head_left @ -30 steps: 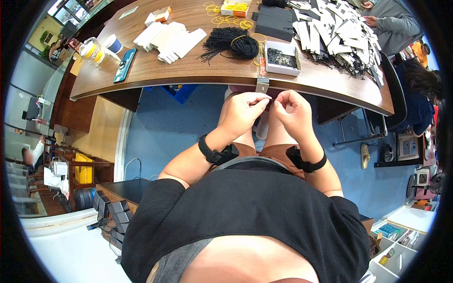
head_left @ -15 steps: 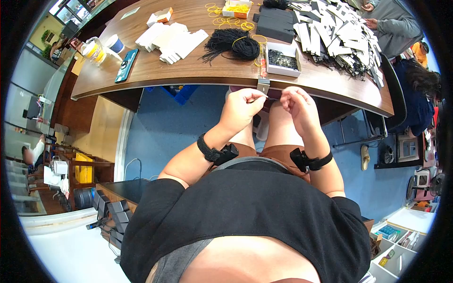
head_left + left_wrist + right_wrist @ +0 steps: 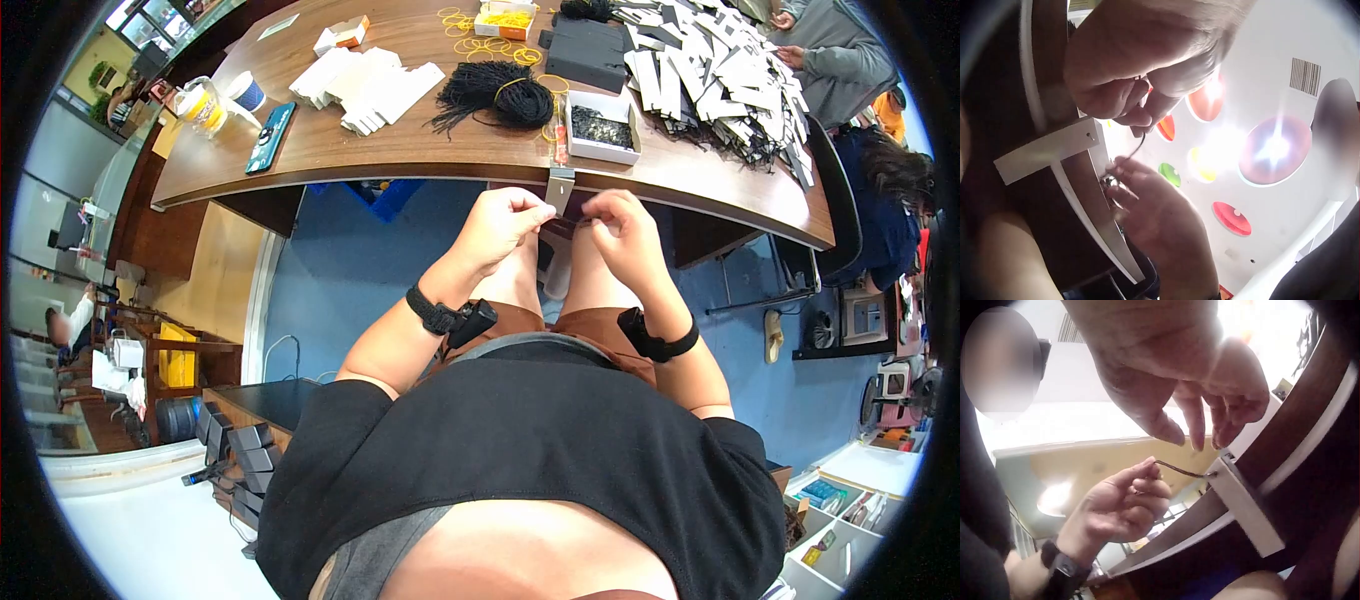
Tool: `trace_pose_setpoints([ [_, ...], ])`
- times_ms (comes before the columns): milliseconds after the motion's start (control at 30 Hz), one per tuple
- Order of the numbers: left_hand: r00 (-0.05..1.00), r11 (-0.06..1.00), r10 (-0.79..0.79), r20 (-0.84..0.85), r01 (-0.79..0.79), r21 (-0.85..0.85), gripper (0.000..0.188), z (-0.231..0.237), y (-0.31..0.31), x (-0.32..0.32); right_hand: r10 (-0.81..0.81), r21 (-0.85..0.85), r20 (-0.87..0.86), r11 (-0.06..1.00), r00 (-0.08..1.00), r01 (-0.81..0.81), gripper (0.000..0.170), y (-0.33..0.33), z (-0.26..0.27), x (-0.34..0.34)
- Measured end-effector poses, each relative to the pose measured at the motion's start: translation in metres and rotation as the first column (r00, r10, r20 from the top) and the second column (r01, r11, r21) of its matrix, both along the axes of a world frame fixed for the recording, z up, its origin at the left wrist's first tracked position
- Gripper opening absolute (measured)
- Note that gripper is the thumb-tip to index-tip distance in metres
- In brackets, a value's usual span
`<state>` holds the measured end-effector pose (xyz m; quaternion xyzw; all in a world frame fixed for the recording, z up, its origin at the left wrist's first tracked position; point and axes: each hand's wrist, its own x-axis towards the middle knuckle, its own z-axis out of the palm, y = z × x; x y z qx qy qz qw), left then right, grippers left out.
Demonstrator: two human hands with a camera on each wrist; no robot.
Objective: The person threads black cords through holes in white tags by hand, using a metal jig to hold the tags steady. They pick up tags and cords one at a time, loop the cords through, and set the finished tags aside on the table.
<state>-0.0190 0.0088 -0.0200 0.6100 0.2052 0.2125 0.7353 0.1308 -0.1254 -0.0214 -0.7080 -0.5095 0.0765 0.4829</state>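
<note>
My left hand (image 3: 505,228) pinches one end of a short black cord (image 3: 1179,469) between thumb and fingertips. From there the cord runs toward the hole end of a white tag (image 3: 1244,512), which juts out from the table's front edge. That tag (image 3: 1047,152) shows its small hole in the left wrist view. My right hand (image 3: 627,235) hovers just right of the tag, its fingers loosely bent. In the right wrist view a gap shows between the thumb and fingers of this right hand (image 3: 1191,387), with nothing seen in it.
On the wooden table (image 3: 350,155) lie a box of small black pieces (image 3: 600,128), a black cord bundle (image 3: 497,97), white tag stacks (image 3: 365,85) and a large tag pile (image 3: 710,80). A phone (image 3: 270,138) and cups sit left. Another person's hands (image 3: 788,52) are at the right.
Both hands' fingertips were close together at first. My right hand then drew away to the right with its fingers loosened, and has come partly back. My left hand has shifted slightly left.
</note>
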Motion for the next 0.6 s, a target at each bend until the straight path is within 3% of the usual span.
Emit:
trace_pose_setpoints([
  [67,0.999,0.998,-0.047,0.004,0.046,0.043,0.013,0.0,-0.001,0.004,0.084,0.062,-0.138,0.995,0.987,-0.076,0.019,0.005,0.024,-0.015],
  [200,0.992,0.971,-0.128,0.011,0.128,-0.204,0.015,-0.001,0.005,0.005,0.125,0.003,-0.241,0.992,0.962,-0.128,0.016,0.02,0.011,-0.016],
  [333,0.99,0.906,-0.135,0.046,0.142,-0.398,0.02,-0.007,0.009,0.002,0.03,-0.044,-0.056,0.998,0.998,-0.032,0.01,0.019,0.019,-0.023],
  [367,0.991,0.892,-0.123,0.046,0.131,-0.433,0.022,-0.009,0.008,0.002,0.016,-0.035,-0.075,0.999,0.997,-0.019,0.009,0.019,0.012,-0.022],
  [467,0.988,0.918,-0.146,0.06,0.158,-0.364,0.021,-0.015,0.003,0.003,-0.024,0.021,-0.153,0.999,0.988,0.027,0.01,0.019,0.004,-0.022],
  [600,0.999,0.985,-0.036,0.019,0.039,-0.17,0.016,-0.018,0.002,0.006,-0.044,-0.018,-0.308,0.999,0.951,0.04,0.009,0.017,-0.006,-0.018],
])
